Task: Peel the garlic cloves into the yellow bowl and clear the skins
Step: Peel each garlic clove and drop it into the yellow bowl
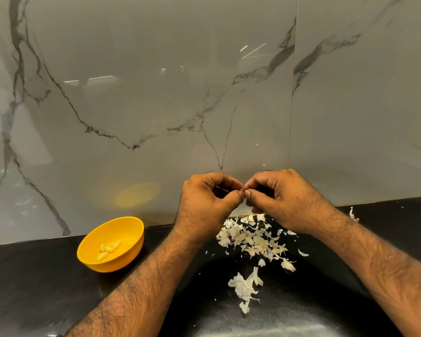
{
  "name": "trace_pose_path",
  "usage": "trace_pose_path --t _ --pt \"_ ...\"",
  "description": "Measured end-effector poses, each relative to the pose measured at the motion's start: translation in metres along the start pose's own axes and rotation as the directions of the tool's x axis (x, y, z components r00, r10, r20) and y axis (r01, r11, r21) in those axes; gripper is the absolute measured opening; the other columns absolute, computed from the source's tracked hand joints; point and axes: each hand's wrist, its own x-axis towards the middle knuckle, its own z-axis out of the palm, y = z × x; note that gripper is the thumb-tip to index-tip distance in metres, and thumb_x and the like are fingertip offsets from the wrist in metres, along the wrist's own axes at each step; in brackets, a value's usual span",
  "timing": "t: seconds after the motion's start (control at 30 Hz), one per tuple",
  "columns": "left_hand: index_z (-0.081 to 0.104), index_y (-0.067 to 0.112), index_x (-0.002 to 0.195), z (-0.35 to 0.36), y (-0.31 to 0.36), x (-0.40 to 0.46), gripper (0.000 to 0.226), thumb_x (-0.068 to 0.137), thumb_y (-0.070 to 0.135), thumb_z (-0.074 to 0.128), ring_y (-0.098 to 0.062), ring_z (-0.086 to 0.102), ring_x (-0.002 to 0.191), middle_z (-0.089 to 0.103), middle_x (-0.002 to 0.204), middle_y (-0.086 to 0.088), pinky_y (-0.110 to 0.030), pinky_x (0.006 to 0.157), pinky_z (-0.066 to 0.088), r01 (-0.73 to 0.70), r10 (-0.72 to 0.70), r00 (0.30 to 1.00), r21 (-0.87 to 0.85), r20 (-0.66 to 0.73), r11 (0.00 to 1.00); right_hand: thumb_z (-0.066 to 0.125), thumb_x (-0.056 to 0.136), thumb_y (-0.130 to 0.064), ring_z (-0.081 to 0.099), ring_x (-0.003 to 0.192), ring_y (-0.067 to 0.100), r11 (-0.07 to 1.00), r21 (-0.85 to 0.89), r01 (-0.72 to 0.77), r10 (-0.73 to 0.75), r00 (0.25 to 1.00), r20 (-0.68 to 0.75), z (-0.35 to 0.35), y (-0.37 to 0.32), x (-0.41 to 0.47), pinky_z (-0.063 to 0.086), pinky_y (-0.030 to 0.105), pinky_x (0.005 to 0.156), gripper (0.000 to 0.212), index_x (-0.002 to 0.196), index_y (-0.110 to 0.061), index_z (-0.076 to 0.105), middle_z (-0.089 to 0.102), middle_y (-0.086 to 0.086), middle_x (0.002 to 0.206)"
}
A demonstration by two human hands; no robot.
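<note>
**Forearms frame the peeling, bowl off to the left**

Black counter (pixel 34 288) carries the yellow bowl (pixel 110 244), nearer the left hand (pixel 204 203). Left and right hand (pixel 277 200) meet fingertip to fingertip, pinching a mostly hidden clove (pixel 245 192) above the skins (pixel 253 239).

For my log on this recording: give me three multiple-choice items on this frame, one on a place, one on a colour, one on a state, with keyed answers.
1. Where does the pile of garlic skins lie?
A. in the bowl
B. on the black counter, below the hands
C. on the wall

2. What colour is the bowl?
A. yellow
B. white
C. green

3. What are the hands doing?
A. resting flat
B. lifting the bowl
C. pinching a small piece together

Answers: B, the skins are spread on the counter; A, the bowl holding peeled cloves is yellow; C, left hand and right hand meet at their fingertips.
</note>
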Motion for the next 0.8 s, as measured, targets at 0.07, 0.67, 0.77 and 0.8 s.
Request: trace_pose_path --t 0.07,0.67,0.77,0.8 --pt "0.081 0.02 0.096 0.001 -0.002 0.0 0.008 0.09 0.018 0.085 -0.01 0.078 0.083 0.08 0.086 0.007 -0.037 0.08 0.067 0.009 -0.009 1.0 -0.022 -0.007 1.0 0.065 0.103 -0.026 0.074 0.077 -0.002 1.0 0.012 0.008 -0.007 1.0 -0.019 0.0 -0.001 0.0 0.064 0.024 0.074 0.009 0.101 -0.028 0.074 0.075 -0.011 0.086" --pt "0.074 0.0 0.099 -0.01 0.004 0.003 0.023 0.08 -0.006 0.084 -0.033 0.078 0.103 0.079 0.103 -0.018 -0.038 0.092 0.064 0.134 -0.134 0.99 -0.469 0.035 0.873 0.075 0.087 0.006 0.076 0.079 0.018 0.953 0.128 -0.276 0.273 0.961 0.04 -0.012 0.009 0.003 0.066 0.037 0.074 0.021 0.091 -0.015 0.072 0.075 0.007 0.09" --pt "0.074 0.0 0.099 -0.011 0.004 0.004 0.023 0.08 -0.006 0.085 -0.029 0.078 0.101 0.08 0.101 -0.016 -0.029 0.087 0.063 0.123 -0.12 0.992 -0.446 0.033 0.886 0.075 0.094 -0.014 0.075 0.081 0.012 0.966 -0.014 -0.258 0.258 0.959 0.12 -0.015 0.007 0.004 0.066 0.033 0.077 0.009 0.091 -0.022 0.074 0.076 -0.002 0.088" --pt "0.074 -0.001 0.1 -0.011 0.005 0.003 0.024 0.079 -0.006 0.085 -0.028 0.079 0.1 0.08 0.101 -0.015 -0.028 0.086 0.062 0.121 -0.119 0.992 -0.437 0.032 0.891 0.073 0.098 -0.028 0.075 0.074 0.012 0.967 -0.032 -0.254 0.256 0.961 0.106 -0.016 0.005 0.003 0.065 0.032 0.074 0.012 0.088 -0.022 0.074 0.077 -0.002 0.082"
